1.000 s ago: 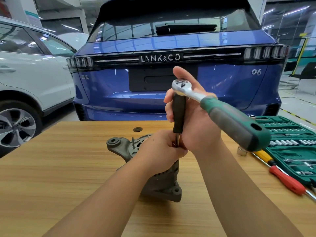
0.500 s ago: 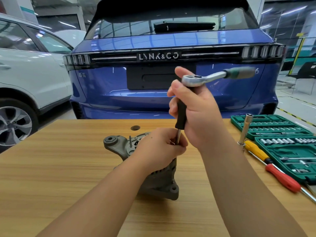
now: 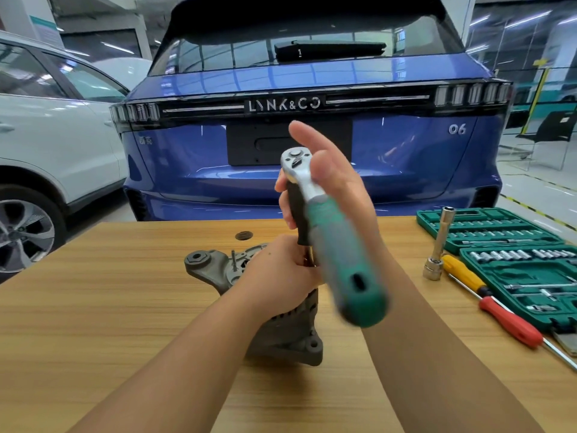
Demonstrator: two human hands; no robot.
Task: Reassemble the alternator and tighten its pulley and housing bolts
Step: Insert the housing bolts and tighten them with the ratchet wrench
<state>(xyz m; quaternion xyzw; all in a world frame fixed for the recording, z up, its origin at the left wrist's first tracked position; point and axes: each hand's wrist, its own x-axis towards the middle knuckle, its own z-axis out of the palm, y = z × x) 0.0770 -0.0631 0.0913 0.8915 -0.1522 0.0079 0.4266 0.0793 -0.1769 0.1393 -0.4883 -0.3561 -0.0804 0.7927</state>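
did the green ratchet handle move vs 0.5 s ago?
Yes. The green-handled steel ratchet swung round: its handle pointed right toward the green plastic socket case; now it points down toward the camera. Its head stays on the black extension.

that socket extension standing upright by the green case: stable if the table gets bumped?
Probably not. The extension bar stands on its small socket end, tall and narrow, leaning slightly, so a bump would likely tip it. Being round metal, it could then roll on the smooth table, perhaps stopping against the yellow screwdriver beside it.
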